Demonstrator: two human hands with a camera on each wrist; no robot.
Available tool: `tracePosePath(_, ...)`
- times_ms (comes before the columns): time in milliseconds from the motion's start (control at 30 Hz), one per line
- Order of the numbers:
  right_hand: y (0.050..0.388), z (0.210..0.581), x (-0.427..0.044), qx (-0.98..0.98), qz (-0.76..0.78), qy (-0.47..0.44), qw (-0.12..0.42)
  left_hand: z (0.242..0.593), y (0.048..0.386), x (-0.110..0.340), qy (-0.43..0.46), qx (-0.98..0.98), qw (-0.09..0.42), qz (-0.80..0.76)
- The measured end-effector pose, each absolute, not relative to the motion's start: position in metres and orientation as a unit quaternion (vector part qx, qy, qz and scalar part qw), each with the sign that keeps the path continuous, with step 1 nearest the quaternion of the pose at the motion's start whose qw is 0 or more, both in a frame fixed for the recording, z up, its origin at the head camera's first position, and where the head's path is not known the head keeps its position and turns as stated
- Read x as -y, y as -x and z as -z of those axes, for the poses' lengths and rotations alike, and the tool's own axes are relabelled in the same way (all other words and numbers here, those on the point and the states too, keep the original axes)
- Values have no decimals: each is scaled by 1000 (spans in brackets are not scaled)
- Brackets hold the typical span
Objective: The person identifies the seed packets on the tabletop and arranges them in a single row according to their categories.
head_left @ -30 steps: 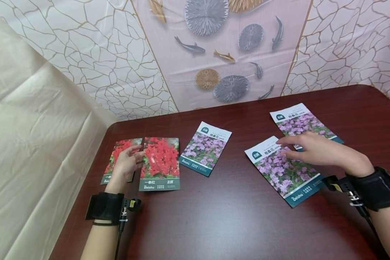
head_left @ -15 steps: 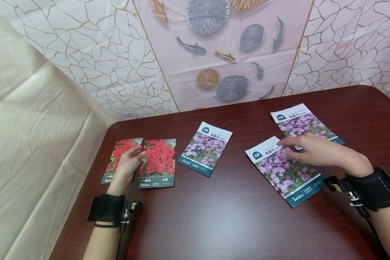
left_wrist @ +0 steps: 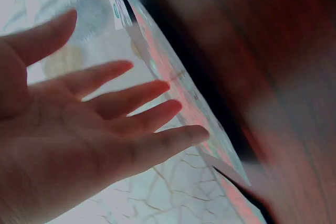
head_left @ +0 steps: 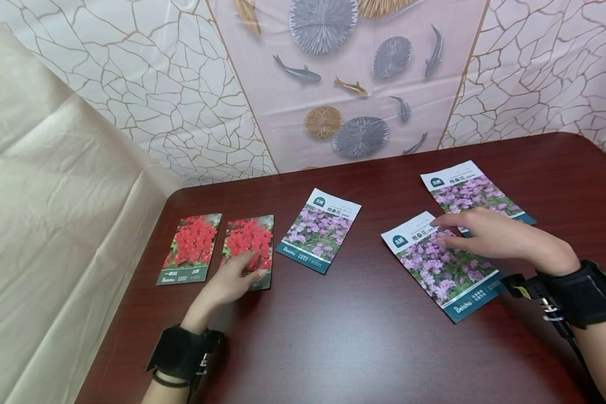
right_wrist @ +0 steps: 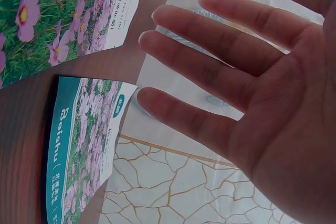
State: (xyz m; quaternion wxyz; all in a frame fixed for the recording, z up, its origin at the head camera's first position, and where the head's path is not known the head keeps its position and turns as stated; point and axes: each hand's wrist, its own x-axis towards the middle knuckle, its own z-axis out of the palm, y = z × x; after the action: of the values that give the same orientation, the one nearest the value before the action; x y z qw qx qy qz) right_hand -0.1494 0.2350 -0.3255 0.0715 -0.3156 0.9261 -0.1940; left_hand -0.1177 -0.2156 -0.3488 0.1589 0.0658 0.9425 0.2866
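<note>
A flat packet with red flowers, probably a seed packet, lies at the left, its lower part covered by my left hand. That hand's fingers are spread and fairly straight, the tips at the packet's surface; contact is hard to tell. Left of it lies a second red-flower packet. My right hand hovers over a purple-flower packet with its fingers extended and nothing in them. Behind it lies another purple-flower packet, partly hidden by the hand.
A third purple-flower packet lies at the middle of the dark red wooden table. A patterned cloth hangs behind the table, and a plain cream cloth drapes along the left. Both wrists wear black straps with cameras.
The right red-flower packet shifted slightly left, then stayed. My left hand has moved from between the red-flower packets, rightward and nearer, over the right one. My right hand has kept its place.
</note>
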Motion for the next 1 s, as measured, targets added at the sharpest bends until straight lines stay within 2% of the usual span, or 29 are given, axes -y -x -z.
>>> tracePosePath(167,150,325,-235,-927,188,316,72,350,107,206,-81,-954,176,-230)
tracePosePath(400,149,326,-234,-925,196,315,78,352,109,201,-71,-958,190,-204)
tracePosePath(1000,151,329,-234,-921,195,330,69,359,125,211,-84,-960,166,-207)
